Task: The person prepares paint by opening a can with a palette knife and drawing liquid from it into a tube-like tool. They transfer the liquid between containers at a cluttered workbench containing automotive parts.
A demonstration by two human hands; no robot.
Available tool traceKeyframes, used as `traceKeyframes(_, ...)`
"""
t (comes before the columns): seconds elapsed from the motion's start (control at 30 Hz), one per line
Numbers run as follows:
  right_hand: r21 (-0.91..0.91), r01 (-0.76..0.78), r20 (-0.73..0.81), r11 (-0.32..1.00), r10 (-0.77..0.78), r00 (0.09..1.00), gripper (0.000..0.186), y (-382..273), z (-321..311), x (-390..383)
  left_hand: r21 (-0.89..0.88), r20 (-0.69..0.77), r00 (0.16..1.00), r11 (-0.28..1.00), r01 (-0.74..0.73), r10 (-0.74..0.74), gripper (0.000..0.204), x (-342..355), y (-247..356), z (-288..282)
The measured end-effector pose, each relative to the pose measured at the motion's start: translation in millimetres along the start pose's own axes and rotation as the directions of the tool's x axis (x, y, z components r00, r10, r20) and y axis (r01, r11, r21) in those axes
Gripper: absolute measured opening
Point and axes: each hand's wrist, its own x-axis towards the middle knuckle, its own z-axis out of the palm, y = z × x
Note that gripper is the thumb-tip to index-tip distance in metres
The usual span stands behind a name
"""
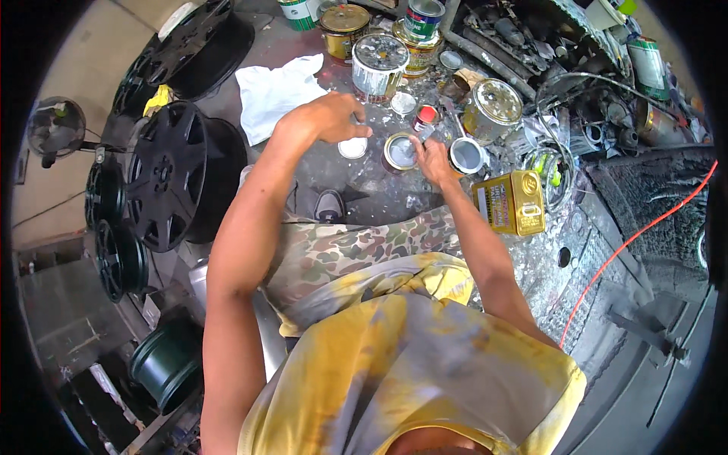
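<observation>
My left hand point(340, 117) hovers over a white round lid point(353, 149), beside a crumpled white cloth point(269, 95); its fingers are slightly bent and apart, with nothing visible between them. At the right edge of an open can point(398, 152) with grey contents, my right hand point(431, 155) has its fingers closed on a small greyish object that is hard to make out. Just above it stands a small container with a red top point(426, 115). A second open can point(466, 155) with grey contents is to the right of that hand. A gold rectangular tin point(508, 201) stands nearer my right forearm.
Black wheel rims point(171, 174) stand along the left, with a green rim point(174, 364) lower down. Paint-spattered tins point(379, 68) crowd the back. Cluttered tools and scrap point(512, 38) fill the back right. A red hose point(633, 235) crosses the right side.
</observation>
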Motion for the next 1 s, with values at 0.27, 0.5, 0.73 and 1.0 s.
traceKeyframes(0.27, -0.002, -0.004, -0.081, 1.0, 0.004, 0.997, 0.054, -1, -10, 6, -0.415, -0.008, 0.988, 0.898, -0.145, 0.156, 0.042, 6, -12, -10)
traceKeyframes(0.5, 0.349, -0.157, 0.02, 0.924, 0.16, 0.987, 0.052, -34, -28, 0, -0.757, 0.027, 0.987, 0.648, -0.085, 0.161, 0.045, 0, -20, -18)
traceKeyframes(0.73, -0.033, 0.044, -0.055, 0.998, -0.046, 0.997, 0.051, -4, -1, -6, -0.554, -0.112, 0.993, 0.828, -0.082, 0.024, 0.045, 12, -32, -2)
traceKeyframes(1.0, 0.182, -0.074, 0.013, 0.981, 0.072, 0.997, 0.055, -41, -37, -1, -0.077, -0.301, 0.945, 0.991, 0.109, -0.127, 0.042, -62, -2, -6)
